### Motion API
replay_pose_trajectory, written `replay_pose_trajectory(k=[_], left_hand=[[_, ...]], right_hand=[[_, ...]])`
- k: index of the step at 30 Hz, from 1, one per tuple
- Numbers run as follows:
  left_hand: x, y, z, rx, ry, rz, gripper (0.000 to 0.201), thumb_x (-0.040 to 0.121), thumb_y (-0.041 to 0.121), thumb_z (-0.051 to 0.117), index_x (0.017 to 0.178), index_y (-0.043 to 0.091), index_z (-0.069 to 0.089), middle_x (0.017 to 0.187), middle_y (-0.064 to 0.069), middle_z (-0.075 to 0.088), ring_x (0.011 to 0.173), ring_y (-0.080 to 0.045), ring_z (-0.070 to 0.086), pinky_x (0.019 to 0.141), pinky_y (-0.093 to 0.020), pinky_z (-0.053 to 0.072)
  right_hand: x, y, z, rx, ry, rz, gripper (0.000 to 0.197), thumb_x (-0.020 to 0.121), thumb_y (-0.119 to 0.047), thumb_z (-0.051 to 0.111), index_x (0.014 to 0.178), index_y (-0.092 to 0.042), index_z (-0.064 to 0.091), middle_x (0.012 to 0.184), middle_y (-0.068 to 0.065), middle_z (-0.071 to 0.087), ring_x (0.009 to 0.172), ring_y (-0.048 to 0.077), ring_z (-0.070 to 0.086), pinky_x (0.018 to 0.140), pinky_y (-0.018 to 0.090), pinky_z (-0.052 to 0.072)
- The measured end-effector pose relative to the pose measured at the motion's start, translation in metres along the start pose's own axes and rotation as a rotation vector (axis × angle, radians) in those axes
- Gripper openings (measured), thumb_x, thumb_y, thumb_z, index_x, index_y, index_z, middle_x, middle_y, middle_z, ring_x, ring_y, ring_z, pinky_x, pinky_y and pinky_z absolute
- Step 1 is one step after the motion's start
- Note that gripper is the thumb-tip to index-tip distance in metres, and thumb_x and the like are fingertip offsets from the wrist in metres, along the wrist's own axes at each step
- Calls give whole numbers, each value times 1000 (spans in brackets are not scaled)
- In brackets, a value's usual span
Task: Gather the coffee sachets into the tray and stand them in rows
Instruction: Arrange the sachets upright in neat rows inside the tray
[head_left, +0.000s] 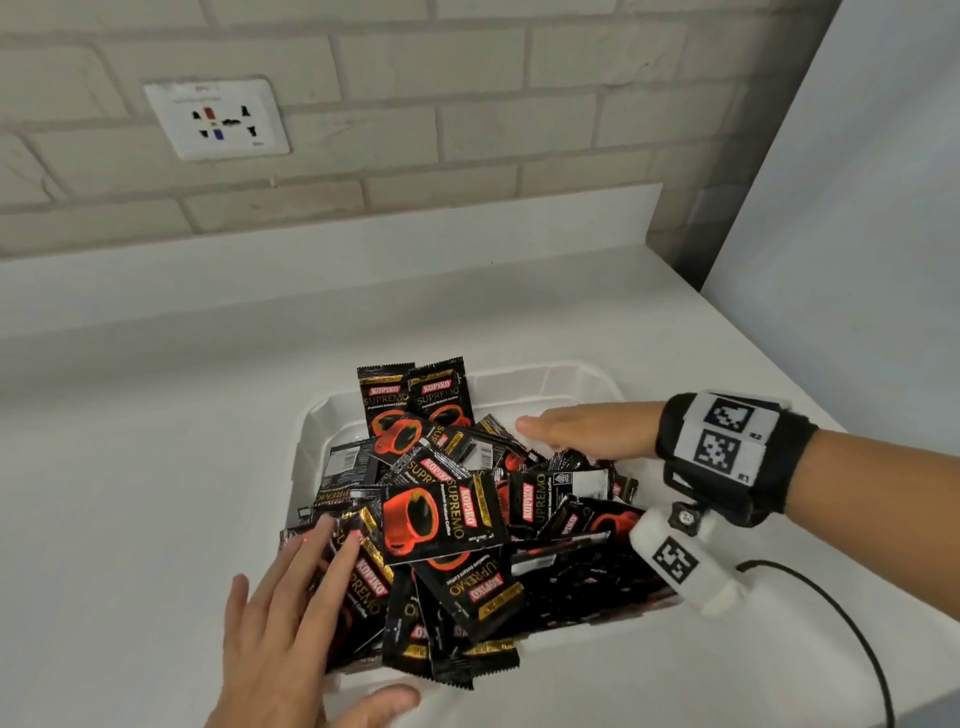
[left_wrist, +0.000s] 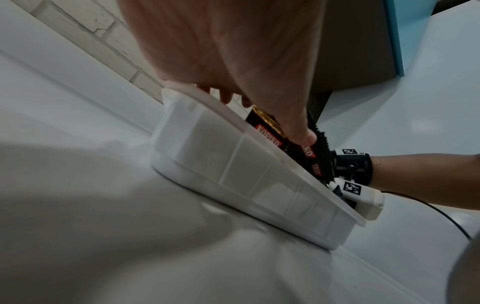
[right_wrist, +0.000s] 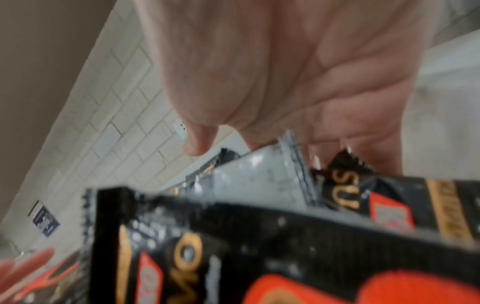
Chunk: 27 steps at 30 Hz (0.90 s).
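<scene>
Heaped sachets (head_left: 441, 525) choke the tray (head_left: 561, 376); far-right corner bare.

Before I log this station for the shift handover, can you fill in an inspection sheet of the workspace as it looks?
Surface: white counter, bare around the tray.
Job's things: white tray heaped with black coffee sachets; two sachets stand upright at the far wall, the rest lie jumbled, some hanging over the near rim.
Clutter: nothing seen.
Grippers: left hand flat on the near-left of the heap, fingers straight; right hand laid open along the far-right of the heap.
Cables: black cable trails from the right wrist rig across the counter.
Surroundings: brick-pattern wall with a wall socket behind; plain panel on the right.
</scene>
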<state>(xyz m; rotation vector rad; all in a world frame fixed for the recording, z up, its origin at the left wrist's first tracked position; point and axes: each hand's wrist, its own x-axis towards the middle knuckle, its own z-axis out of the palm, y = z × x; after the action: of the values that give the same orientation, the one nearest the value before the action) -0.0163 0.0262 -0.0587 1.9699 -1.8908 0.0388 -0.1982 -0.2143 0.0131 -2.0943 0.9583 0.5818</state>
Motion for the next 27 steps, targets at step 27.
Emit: replay_pose_trajectory(k=[27], left_hand=[[46, 21, -16, -6, -149, 353, 45, 64, 27, 69, 108, 31, 63, 109, 9, 69, 108, -10, 56, 93, -23, 42]], right_hand=[[-48, 27, 46, 206, 261, -390, 59, 75, -57, 42, 129, -34, 43, 127, -18, 50, 115, -7, 47, 104, 28, 38]])
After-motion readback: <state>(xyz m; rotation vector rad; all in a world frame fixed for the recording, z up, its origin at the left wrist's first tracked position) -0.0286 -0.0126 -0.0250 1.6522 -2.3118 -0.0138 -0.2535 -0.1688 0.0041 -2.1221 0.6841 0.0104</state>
